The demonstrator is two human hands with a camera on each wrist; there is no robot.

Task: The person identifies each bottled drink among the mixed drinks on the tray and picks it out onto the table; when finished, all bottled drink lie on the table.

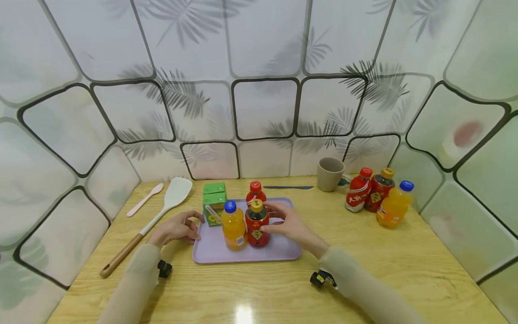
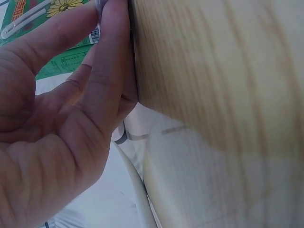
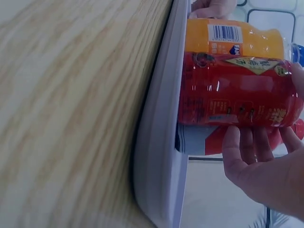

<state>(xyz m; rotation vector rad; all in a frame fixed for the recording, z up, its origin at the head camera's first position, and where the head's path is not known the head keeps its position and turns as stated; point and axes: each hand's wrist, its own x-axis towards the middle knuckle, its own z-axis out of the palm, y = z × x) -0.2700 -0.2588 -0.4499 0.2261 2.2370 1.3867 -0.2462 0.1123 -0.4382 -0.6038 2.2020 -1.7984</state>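
Note:
A lilac tray [image 1: 214, 256] lies on the wooden table, and my left hand [image 1: 178, 228] pinches its left rim between thumb and fingers. The left wrist view shows that hand [image 2: 71, 95] close up beside a green drink carton [image 2: 66, 61]. My right hand [image 1: 289, 223] holds a red-labelled bottle with a yellow cap [image 1: 257, 227], thumb in front and fingers at its far side. Left of it stands an orange soda bottle [image 1: 234, 229] with a blue cap. Behind is a red-capped bottle [image 1: 256, 192], partly hidden. Two green cartons [image 1: 213, 198] stand at the tray's back left.
Left of the tray lie a white spatula with a wooden handle [image 1: 129, 249] and a pink spoon [image 1: 145, 199]. A dark knife [image 1: 288, 187] and a mug [image 1: 328, 174] are behind. To the right stand a red bottle [image 1: 358, 191], a yellow-capped bottle [image 1: 379, 189] and an orange soda [image 1: 393, 208].

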